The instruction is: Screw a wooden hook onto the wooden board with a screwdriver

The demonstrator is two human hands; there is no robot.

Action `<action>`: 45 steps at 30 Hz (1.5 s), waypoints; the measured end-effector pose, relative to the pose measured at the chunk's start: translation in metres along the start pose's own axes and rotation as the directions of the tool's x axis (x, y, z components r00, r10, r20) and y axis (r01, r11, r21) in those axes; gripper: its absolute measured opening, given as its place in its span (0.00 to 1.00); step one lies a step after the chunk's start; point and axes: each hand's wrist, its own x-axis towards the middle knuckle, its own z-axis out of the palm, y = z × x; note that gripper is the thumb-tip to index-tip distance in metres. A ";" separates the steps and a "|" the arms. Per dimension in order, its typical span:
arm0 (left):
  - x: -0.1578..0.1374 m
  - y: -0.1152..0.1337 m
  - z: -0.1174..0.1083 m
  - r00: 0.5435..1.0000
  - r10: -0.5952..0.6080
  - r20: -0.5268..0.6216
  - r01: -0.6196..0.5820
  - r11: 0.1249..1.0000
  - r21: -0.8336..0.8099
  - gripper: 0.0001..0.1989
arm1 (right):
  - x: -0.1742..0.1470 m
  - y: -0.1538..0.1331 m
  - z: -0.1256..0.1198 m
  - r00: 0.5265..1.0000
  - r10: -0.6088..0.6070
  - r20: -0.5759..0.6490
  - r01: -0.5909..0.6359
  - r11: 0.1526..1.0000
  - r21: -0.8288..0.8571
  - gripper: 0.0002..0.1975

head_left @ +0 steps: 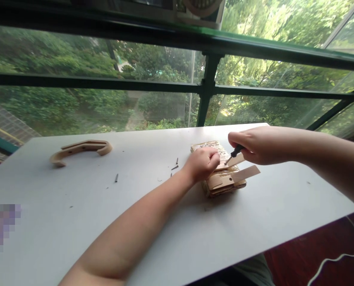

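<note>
Under the left hand [203,163] — wooden block [224,180] half hidden.

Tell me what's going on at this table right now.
A person sits at a white table by a window. Their right hand holds a small black-handled screwdriver, its tip down on a stack of thin wooden pieces. The left hand rests on the stack beside the tip. A few loose screws and a curved wooden part lie further left.
</note>
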 end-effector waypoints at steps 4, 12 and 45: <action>0.000 -0.001 0.000 1.000 -0.003 -0.002 0.003 1.000 0.014 0.20 | -0.001 -0.001 -0.006 0.999 0.014 0.043 -0.015 1.000 0.026 0.16; -0.003 -0.002 0.000 1.000 0.000 -0.008 0.000 0.999 0.047 0.20 | 0.006 -0.011 -0.009 0.996 0.093 0.000 -0.093 0.993 -0.072 0.24; -0.012 -0.037 0.019 0.895 0.311 -0.319 -0.344 0.937 -0.051 0.12 | 0.030 -0.003 0.042 0.955 -0.091 -0.283 0.249 0.765 0.594 0.17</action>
